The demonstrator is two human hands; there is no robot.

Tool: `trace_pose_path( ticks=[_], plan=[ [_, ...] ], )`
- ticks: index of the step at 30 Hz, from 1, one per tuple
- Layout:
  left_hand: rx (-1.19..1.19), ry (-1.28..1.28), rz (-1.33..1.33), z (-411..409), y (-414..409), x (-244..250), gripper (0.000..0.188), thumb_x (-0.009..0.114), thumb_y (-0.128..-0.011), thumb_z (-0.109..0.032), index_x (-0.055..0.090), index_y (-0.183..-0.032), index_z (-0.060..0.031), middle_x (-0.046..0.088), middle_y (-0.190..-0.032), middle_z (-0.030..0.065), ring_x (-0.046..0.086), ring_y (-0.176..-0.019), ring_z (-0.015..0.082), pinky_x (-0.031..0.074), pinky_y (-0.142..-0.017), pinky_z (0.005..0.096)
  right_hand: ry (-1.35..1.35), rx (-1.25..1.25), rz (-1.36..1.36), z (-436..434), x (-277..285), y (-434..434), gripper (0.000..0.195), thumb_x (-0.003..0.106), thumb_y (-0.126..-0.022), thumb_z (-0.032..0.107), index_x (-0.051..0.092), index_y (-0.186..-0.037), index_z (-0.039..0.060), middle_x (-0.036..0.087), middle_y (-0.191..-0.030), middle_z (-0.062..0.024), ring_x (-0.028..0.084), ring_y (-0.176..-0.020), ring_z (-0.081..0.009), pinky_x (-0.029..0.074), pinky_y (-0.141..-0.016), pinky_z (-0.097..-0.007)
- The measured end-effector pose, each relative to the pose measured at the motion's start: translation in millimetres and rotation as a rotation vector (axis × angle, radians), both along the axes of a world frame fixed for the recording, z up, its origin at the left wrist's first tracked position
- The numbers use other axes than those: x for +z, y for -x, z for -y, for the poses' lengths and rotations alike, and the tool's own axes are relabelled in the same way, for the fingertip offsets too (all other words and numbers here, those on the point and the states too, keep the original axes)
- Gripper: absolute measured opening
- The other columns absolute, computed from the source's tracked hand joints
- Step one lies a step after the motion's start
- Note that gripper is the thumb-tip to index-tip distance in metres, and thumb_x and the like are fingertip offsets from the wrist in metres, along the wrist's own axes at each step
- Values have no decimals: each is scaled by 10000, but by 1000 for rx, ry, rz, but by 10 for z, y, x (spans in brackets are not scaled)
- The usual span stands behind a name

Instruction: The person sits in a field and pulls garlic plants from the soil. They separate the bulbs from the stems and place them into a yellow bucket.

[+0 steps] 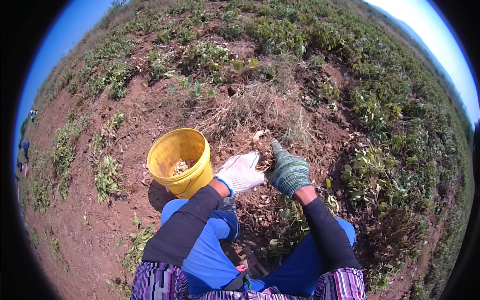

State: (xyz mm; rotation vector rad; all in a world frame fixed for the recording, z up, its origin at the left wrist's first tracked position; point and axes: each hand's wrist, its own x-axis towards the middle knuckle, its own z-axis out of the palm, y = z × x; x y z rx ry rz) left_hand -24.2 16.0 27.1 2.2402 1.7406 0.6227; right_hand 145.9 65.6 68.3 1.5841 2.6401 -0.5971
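Observation:
My left hand point(242, 172), in a white knitted glove, and my right hand point(290, 168), in a green knitted glove, are close together over the soil in front of me. Between them is a small tangle of roots with what look like peanut pods point(265, 162); the fingertips are partly hidden, so which hand grips it is unclear. To the left of my left hand, a yellow plastic bucket point(191, 183) stands slightly tilted on the ground. Some pale peanut pods point(182, 167) lie at its bottom.
Dry grass and roots point(251, 108) lie just beyond my hands. Uprooted leafy plants point(369, 168) are heaped at the right, and others point(108, 178) lie left of the bucket. My bent knees flank the soil below. People point(24, 146) are far off at the left edge.

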Motion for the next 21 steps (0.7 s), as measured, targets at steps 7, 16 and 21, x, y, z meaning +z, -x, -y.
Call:
trace_pose_path(
  ticks=[7,16,21],
  plan=[
    [284,682,808,-105,-312,76,347,640,-855,-300,612,-961,30,642,-855,150,654,-741,251,540,-674,363,-227,27,-71,-295,-239,-20,567,670,-820,206,513,-1349,79,689,-1090,-166,680,-989,-307,530,-794,-450],
    [464,591,1477,-212,-513,112,123,649,-859,-171,585,-892,-71,630,-772,49,570,-586,106,469,-483,251,-479,-46,-83,-431,-145,78,392,573,-860,191,563,-1241,102,694,-1017,-140,698,-878,-302,513,-719,-463],
    [355,679,1454,-279,-392,45,98,584,-868,-178,607,-839,-87,633,-727,52,670,-670,172,573,-542,350,-647,-8,1,-431,-126,137,416,576,-848,228,569,-1252,129,682,-1028,-113,690,-838,-294,507,-701,-466]
  ],
)
